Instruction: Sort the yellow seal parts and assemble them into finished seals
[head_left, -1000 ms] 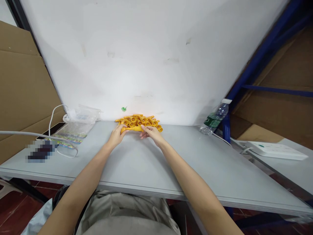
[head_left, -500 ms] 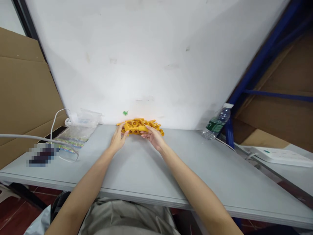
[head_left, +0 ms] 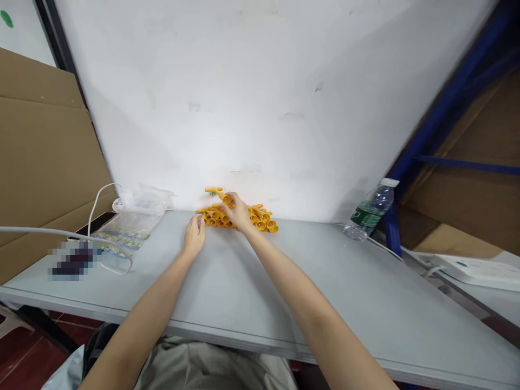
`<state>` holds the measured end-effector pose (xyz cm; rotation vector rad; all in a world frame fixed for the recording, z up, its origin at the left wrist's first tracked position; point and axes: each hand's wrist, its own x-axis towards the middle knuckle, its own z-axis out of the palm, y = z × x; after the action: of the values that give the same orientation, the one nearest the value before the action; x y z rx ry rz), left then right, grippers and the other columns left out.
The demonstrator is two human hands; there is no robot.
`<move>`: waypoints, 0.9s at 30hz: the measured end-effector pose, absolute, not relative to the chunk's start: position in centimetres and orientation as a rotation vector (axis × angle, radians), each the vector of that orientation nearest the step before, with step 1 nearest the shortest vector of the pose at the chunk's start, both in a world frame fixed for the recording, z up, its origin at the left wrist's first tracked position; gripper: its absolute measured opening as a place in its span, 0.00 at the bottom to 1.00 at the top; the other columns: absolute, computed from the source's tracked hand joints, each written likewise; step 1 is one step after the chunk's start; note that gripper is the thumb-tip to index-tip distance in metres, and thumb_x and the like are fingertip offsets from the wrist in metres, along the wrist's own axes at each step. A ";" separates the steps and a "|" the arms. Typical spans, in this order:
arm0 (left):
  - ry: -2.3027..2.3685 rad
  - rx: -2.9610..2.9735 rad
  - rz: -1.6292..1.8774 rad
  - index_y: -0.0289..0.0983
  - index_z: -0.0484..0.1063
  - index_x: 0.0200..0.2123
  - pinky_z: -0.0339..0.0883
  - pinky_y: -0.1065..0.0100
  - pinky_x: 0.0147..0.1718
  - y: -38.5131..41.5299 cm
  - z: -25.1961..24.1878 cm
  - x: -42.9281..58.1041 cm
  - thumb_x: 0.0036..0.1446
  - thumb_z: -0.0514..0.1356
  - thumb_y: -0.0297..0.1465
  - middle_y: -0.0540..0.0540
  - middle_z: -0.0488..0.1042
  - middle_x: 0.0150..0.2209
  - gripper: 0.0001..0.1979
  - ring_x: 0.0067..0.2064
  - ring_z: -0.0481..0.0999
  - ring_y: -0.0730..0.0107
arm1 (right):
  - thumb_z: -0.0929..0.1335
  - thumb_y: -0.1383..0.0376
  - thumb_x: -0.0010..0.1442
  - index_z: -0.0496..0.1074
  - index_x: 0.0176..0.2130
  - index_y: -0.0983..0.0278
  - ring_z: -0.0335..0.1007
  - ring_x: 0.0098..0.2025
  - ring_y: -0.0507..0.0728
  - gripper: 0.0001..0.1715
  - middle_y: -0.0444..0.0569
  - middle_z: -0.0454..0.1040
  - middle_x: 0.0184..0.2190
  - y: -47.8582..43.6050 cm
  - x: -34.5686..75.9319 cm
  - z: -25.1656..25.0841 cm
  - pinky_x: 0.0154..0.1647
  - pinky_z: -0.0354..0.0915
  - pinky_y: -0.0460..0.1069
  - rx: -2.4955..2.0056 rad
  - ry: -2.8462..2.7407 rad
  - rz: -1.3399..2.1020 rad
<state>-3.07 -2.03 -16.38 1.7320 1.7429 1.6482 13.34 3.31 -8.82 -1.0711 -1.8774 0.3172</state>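
A low pile of yellow plastic pieces point(head_left: 260, 218), with round cup-like ends facing me, lies on the grey table against the white wall. My right hand point(head_left: 239, 212) is closed on one yellow piece point(head_left: 221, 195) and holds it just above the pile; its crossbar end points up and left. At the pile's left end is my left hand point(head_left: 195, 234), its fingertips touching or very near the pieces there. Whether those fingers grip a piece, I cannot tell.
On the left of the table point(head_left: 227, 303) are a clear plastic bag point(head_left: 142, 208), a phone, a blurred dark item and a white cable point(head_left: 97, 208). A plastic bottle point(head_left: 371, 211) leans at the right. Cardboard point(head_left: 40, 151) stands far left.
The yellow piece that lay level between both hands is now tilted in my right hand, which has moved left and up. My left hand has come away from it to the pile's left end.
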 end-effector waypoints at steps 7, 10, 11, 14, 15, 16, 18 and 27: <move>1.763 1.613 1.696 0.40 0.68 0.47 0.68 0.57 0.48 -1.3 -16.9 -3.6 0.65 0.48 0.38 0.40 0.75 0.48 0.14 0.45 0.75 0.62 | 0.64 0.67 0.62 0.69 0.52 0.64 0.69 0.53 0.64 0.18 0.58 0.77 0.49 3.7 11.3 -10.1 0.57 0.53 0.58 -1.388 -2.333 -0.206; 1.754 1.579 1.701 0.39 0.68 0.46 0.67 0.57 0.49 -1.2 -17.0 -3.6 0.64 0.49 0.36 0.40 0.75 0.47 0.13 0.43 0.75 0.63 | 0.61 0.72 0.61 0.69 0.52 0.66 0.69 0.53 0.66 0.20 0.61 0.76 0.49 3.2 10.9 -9.9 0.57 0.52 0.60 -1.467 -2.374 -0.288; 1.750 1.574 1.709 0.39 0.68 0.45 0.67 0.57 0.49 -1.1 -17.1 -3.7 0.64 0.49 0.36 0.40 0.76 0.47 0.12 0.42 0.75 0.63 | 0.61 0.72 0.61 0.69 0.53 0.67 0.69 0.53 0.66 0.21 0.61 0.76 0.49 3.0 10.8 -9.9 0.58 0.51 0.61 -1.484 -2.379 -0.295; 1.762 1.539 1.732 0.40 0.68 0.43 0.68 0.59 0.48 -0.5 -17.6 -3.9 0.63 0.50 0.37 0.41 0.76 0.47 0.11 0.44 0.75 0.64 | 0.61 0.70 0.62 0.68 0.54 0.68 0.68 0.54 0.67 0.21 0.62 0.75 0.50 2.9 10.7 -9.8 0.59 0.50 0.62 -1.515 -2.368 -0.280; 1.776 1.515 1.737 0.40 0.68 0.43 0.68 0.60 0.48 -0.1 -17.7 -4.1 0.63 0.50 0.37 0.41 0.76 0.46 0.11 0.45 0.75 0.64 | 0.62 0.68 0.62 0.68 0.54 0.68 0.67 0.55 0.67 0.20 0.63 0.74 0.51 2.8 10.7 -9.8 0.60 0.50 0.63 -1.515 -2.364 -0.269; 1.789 1.484 1.741 0.39 0.68 0.42 0.68 0.60 0.48 0.3 -17.9 -4.3 0.63 0.51 0.37 0.41 0.76 0.46 0.11 0.45 0.76 0.64 | 0.63 0.66 0.62 0.68 0.53 0.68 0.66 0.56 0.67 0.20 0.62 0.74 0.52 2.8 10.8 -9.7 0.60 0.50 0.63 -1.511 -2.360 -0.254; 1.795 1.408 1.742 0.39 0.69 0.42 0.68 0.59 0.48 1.4 -18.0 -4.7 0.61 0.53 0.37 0.40 0.76 0.46 0.11 0.47 0.76 0.62 | 0.65 0.62 0.62 0.68 0.54 0.66 0.65 0.58 0.67 0.21 0.61 0.72 0.55 2.7 11.2 -9.6 0.62 0.49 0.65 -1.481 -2.348 -0.223; 1.567 1.493 1.415 0.39 0.72 0.47 0.69 0.55 0.48 5.3 -15.6 -4.9 0.59 0.56 0.45 0.39 0.80 0.43 0.19 0.48 0.78 0.56 | 0.63 0.62 0.65 0.66 0.58 0.62 0.58 0.64 0.67 0.23 0.58 0.65 0.62 2.8 17.7 -8.9 0.65 0.46 0.68 -1.473 -2.023 -0.045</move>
<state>-4.89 5.27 -15.63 1.4927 1.5673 1.4153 17.68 2.80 -8.89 -1.4735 -2.0229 -0.0452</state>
